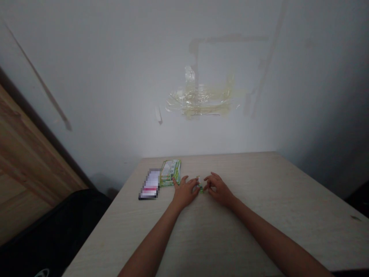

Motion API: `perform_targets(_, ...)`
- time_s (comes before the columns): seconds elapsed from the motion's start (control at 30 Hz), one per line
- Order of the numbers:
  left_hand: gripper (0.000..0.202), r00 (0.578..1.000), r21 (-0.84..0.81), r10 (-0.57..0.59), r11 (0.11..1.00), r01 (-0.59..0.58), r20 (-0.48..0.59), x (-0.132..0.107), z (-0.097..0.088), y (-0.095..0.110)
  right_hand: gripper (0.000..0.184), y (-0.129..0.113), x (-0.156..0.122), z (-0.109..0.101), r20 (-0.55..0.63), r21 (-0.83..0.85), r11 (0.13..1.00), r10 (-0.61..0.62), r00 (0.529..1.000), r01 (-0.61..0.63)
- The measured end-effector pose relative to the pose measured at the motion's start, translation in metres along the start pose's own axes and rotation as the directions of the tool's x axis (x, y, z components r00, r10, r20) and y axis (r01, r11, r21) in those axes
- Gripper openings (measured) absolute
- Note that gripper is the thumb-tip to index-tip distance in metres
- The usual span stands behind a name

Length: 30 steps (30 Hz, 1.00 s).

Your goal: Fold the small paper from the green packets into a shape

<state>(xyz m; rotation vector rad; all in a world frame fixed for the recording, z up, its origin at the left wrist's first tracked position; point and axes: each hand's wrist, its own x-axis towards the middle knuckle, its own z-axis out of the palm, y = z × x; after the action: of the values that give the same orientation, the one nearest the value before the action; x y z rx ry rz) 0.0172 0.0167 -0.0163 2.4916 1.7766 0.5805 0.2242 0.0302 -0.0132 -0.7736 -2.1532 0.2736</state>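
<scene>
Dim, flat light, darkened edges, glints on tape (198,99), pixelated phone (150,184)

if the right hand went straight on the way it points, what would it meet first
Probably the small green piece just ahead of the right hand, then the left hand beyond; whether it already touches the piece is unclear.
</scene>
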Motion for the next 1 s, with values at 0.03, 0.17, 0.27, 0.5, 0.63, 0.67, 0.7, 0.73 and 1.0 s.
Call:
perform_targets(0.03,0.036,1.0,-0.003,0.001,1.0,-0.001,0.002,0.0,0.0,0.0,0.026,0.003,0.0,0.001,-0.027,-0.004,1.0,0.023,0.999,-0.023)
perform_targets(0.17,0.04,1.0,-0.01,-0.003,1.0,0.003,0.022,-0.001,-0.001,0.0,0.024,0.008,-0.001,0.004,-0.025,-0.05,0.998,0.045,0.999,-0.046)
perform_targets(0.27,0.041,0.999,0.002,-0.015,1.0,0.015,0.037,0.0,-0.002,0.001,0.018,0.008,0.0,0.005,0.022,-0.099,0.994,0.042,0.999,-0.04)
perform_targets(0.5,0.042,0.999,-0.014,-0.025,1.0,0.025,0.04,0.001,-0.001,0.001,0.011,0.006,0.003,0.008,0.038,-0.229,0.972,0.053,0.998,-0.043)
perform_targets(0.63,0.043,0.999,-0.006,-0.021,1.0,0.021,0.036,0.001,0.0,-0.001,0.011,0.007,0.006,0.012,0.021,-0.307,0.95,0.074,0.997,-0.064)
perform_targets(0.67,0.043,0.999,-0.006,-0.018,1.0,0.018,0.033,0.001,0.001,-0.001,0.011,0.007,0.006,0.013,0.017,-0.321,0.945,0.077,0.997,-0.067)
perform_targets(0.7,0.043,0.999,-0.006,-0.015,1.0,0.015,0.032,0.002,0.001,-0.001,0.011,0.008,0.007,0.015,0.012,-0.335,0.94,0.077,0.997,-0.069)
perform_targets(0.73,0.043,0.999,-0.006,-0.013,1.0,0.013,0.033,0.002,0.002,-0.002,0.011,0.008,0.007,0.016,0.006,-0.348,0.935,0.076,0.997,-0.069)
perform_targets(1.0,0.043,0.999,-0.027,-0.004,1.0,0.006,0.048,0.002,0.001,-0.003,0.012,0.016,0.013,0.031,-0.024,-0.48,0.873,0.086,0.996,-0.087)
